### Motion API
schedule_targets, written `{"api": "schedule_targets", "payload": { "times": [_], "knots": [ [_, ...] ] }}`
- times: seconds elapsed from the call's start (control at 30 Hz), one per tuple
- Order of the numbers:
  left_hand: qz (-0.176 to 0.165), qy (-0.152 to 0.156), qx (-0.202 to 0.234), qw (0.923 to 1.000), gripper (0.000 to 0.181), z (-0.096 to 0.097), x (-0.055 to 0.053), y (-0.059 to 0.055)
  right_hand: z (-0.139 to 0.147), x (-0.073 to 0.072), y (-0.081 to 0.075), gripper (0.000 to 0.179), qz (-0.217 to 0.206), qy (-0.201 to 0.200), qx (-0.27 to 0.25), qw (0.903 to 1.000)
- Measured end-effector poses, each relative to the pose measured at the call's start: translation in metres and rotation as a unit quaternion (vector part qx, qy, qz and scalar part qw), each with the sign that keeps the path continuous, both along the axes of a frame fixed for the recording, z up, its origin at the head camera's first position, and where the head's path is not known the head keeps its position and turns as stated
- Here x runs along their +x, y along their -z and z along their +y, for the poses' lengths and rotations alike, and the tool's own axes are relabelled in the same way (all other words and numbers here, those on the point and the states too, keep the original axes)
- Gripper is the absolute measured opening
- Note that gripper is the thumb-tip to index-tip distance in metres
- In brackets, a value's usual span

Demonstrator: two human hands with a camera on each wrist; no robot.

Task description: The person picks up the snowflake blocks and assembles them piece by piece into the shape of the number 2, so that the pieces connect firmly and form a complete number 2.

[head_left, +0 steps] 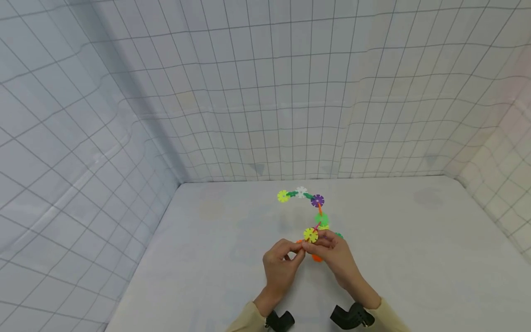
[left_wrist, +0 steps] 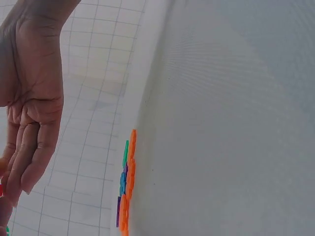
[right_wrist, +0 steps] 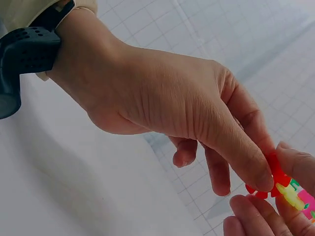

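Observation:
A chain of slotted plastic snowflake discs reaches up and away from the hands in the head view. It includes a white disc (head_left: 301, 192), a purple disc (head_left: 317, 200), a green disc (head_left: 321, 219) and a yellow disc (head_left: 310, 235) at the near end. Below the yellow one, the fingertips of my left hand (head_left: 282, 265) and right hand (head_left: 333, 258) meet. The right wrist view shows a red snowflake disc (right_wrist: 278, 172), joined to a yellow one and partly covered by fingers. Both hands pinch this red disc between thumb and fingers.
Orange discs (left_wrist: 130, 179) lie on the white table (left_wrist: 221, 147) with green, blue and purple ones close by, seen edge-on in the left wrist view. An orange disc (head_left: 317, 258) shows between the hands. A grid-patterned curtain (head_left: 269, 92) surrounds the table.

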State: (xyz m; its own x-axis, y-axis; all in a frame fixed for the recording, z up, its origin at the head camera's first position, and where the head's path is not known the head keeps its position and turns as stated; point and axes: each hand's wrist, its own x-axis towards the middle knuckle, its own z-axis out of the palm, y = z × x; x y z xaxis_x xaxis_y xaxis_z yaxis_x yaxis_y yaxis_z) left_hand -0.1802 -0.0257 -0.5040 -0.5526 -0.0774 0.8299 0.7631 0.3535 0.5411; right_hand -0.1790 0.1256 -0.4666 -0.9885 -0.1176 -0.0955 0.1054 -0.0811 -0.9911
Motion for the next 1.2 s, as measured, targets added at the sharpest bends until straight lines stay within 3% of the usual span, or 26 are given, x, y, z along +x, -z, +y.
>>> {"api": "schedule_targets", "payload": {
  "times": [0.13,0.3,0.37,0.5,0.57,0.63,0.73,0.87,1.0,1.2],
  "knots": [
    [0.000,0.021,0.011,0.9997,0.020,0.001,0.004,-0.012,0.002,0.000,0.002,0.037,-0.011,-0.001,-0.025,0.9996],
    [-0.038,0.054,0.024,0.9976,0.018,0.003,0.011,-0.028,0.007,-0.002,0.001,0.035,-0.015,-0.013,-0.047,0.9987],
    [-0.061,0.066,0.025,0.9957,0.017,0.002,0.009,-0.025,0.010,-0.004,0.000,0.034,-0.014,-0.008,-0.047,0.9988],
    [-0.142,0.061,0.005,0.9880,0.013,-0.003,-0.004,-0.002,0.018,-0.009,-0.002,0.030,-0.003,0.013,-0.039,0.9992],
    [-0.200,0.042,-0.027,0.9785,0.015,-0.006,-0.011,0.010,0.022,-0.011,-0.003,0.029,-0.001,0.022,-0.034,0.9992],
    [-0.266,0.030,-0.065,0.9613,0.018,-0.009,-0.016,0.015,0.026,-0.013,-0.003,0.028,-0.001,0.025,-0.037,0.9990],
    [-0.325,0.018,-0.119,0.9380,0.025,-0.010,-0.023,0.018,0.029,-0.015,-0.002,0.024,-0.010,0.029,-0.049,0.9983],
    [-0.346,0.009,-0.175,0.9216,0.033,-0.006,-0.030,0.017,0.031,-0.017,0.000,0.019,-0.020,0.026,-0.078,0.9964],
    [-0.358,0.004,-0.214,0.9088,0.028,-0.006,-0.033,0.016,0.032,-0.018,0.001,0.012,-0.027,-0.001,-0.112,0.9934],
    [-0.367,0.013,-0.214,0.9050,0.024,-0.015,-0.034,0.015,0.038,-0.019,0.001,0.009,-0.022,-0.046,-0.163,0.9853]
  ]
}}
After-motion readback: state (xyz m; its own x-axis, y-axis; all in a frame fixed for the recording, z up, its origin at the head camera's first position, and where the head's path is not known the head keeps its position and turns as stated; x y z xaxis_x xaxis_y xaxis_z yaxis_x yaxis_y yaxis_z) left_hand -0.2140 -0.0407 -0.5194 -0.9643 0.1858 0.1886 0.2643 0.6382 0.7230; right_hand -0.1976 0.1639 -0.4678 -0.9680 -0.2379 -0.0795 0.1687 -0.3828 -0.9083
